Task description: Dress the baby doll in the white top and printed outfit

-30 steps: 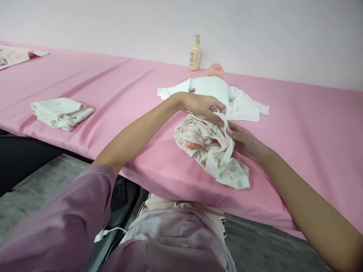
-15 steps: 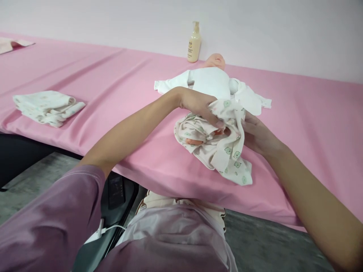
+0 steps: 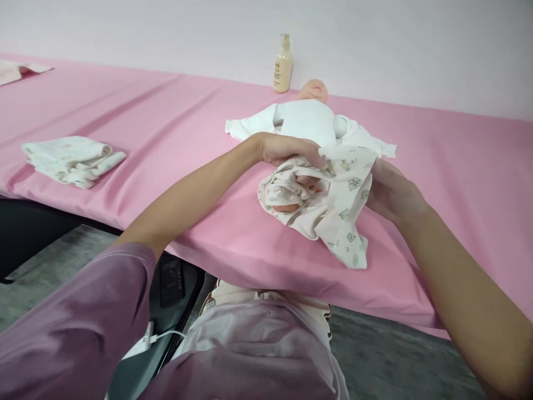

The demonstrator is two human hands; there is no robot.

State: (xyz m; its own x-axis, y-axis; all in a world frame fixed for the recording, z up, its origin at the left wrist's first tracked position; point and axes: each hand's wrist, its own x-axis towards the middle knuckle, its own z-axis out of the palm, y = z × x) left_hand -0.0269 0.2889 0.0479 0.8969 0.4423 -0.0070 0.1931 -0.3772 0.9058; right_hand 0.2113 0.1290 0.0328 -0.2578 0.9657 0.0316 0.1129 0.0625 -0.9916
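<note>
A baby doll (image 3: 315, 89) lies on its back on the pink-covered table, in a white long-sleeved top (image 3: 306, 118). Bunched around its lower end are white baby pants (image 3: 347, 191) printed with small green animals. One orange-pink foot (image 3: 285, 208) pokes out of the bunched cloth on the left. My left hand (image 3: 293, 150) grips the upper edge of the pants, its thumb on top and some fingers inside the cloth. With its fingers partly hidden behind the fabric, my right hand (image 3: 393, 189) pinches the right edge and holds it stretched.
A cream pump bottle (image 3: 283, 65) stands against the wall behind the doll. Folded printed cloth (image 3: 73, 158) lies at the left front of the pink table cover (image 3: 175, 128). Another pale cloth (image 3: 20, 71) is at the far left. Below the table edge sits a phone (image 3: 171, 282) on a dark seat.
My right hand has moved slightly right and up, pulling the pants' upper edge wider and flatter. My left hand stays on the cloth.
</note>
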